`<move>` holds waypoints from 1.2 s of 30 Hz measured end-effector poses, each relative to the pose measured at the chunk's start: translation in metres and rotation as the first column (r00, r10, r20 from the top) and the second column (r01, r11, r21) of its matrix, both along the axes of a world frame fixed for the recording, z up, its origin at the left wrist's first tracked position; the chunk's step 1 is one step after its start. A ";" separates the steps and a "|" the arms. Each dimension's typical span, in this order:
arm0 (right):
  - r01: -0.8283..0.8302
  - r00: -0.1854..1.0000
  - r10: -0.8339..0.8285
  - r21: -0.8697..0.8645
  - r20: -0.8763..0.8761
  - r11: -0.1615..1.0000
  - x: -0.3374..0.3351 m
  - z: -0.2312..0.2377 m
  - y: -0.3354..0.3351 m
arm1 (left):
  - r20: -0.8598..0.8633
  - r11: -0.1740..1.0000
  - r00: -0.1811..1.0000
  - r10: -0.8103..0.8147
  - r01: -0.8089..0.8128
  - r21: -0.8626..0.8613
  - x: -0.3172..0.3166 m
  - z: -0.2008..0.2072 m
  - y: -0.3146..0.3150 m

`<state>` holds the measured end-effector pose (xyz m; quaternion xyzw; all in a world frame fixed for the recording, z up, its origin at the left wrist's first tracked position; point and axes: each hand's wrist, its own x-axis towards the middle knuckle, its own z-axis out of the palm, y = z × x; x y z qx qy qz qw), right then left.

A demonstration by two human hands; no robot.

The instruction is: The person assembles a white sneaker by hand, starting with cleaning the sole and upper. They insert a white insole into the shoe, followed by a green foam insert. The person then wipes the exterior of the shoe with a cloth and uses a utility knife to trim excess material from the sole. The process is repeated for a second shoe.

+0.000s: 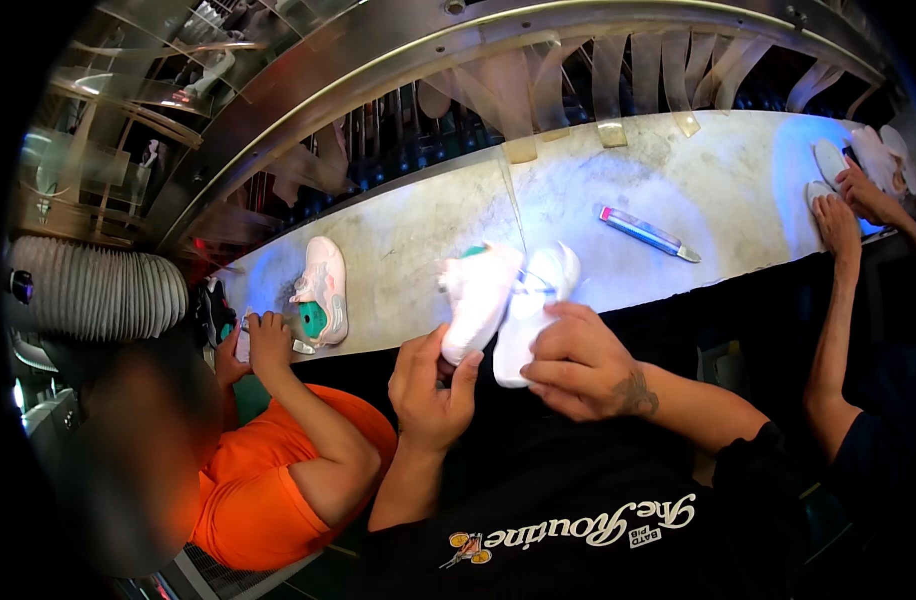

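My left hand (430, 390) grips a pale pink-white shoe upper (478, 305) near its lower end, thumb on one side and fingers on the other. A bit of green shows at the upper's far end. Beside it, my right hand (586, 365) holds a white shoe sole (523, 345), with fingers closed over its right edge. Upper and sole are side by side above the near edge of the worktable (408, 225); strong light washes out their detail, and whether they touch I cannot tell.
A slim blue tool (646, 233) with a pink end lies on the table. To the left stand a pale shoe (324, 285) and an orange-shirted person (288, 470) handling a piece. Another person's hands (848, 210) hold soles at far right. Clear strips (608, 90) hang behind.
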<state>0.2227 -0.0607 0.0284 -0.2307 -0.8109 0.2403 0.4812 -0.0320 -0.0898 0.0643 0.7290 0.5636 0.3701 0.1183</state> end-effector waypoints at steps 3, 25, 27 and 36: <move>0.021 0.991 -0.020 0.008 -0.131 1.000 -0.010 0.022 -0.012 | 0.108 0.983 0.982 -0.158 0.166 -0.077 0.014 0.015 0.005; 0.195 0.891 -0.332 -0.398 -0.310 0.896 0.010 0.006 -0.073 | 0.561 0.842 0.712 -0.422 0.537 -0.048 0.065 -0.023 -0.030; 0.191 0.887 -0.341 -0.426 -0.311 0.884 0.009 0.006 -0.075 | 0.609 0.841 0.688 -0.395 0.537 -0.061 0.065 -0.025 -0.032; 0.215 0.880 -0.381 -0.477 -0.284 0.852 0.002 0.011 -0.076 | 0.704 0.855 0.627 -0.335 0.516 -0.053 0.066 -0.029 -0.031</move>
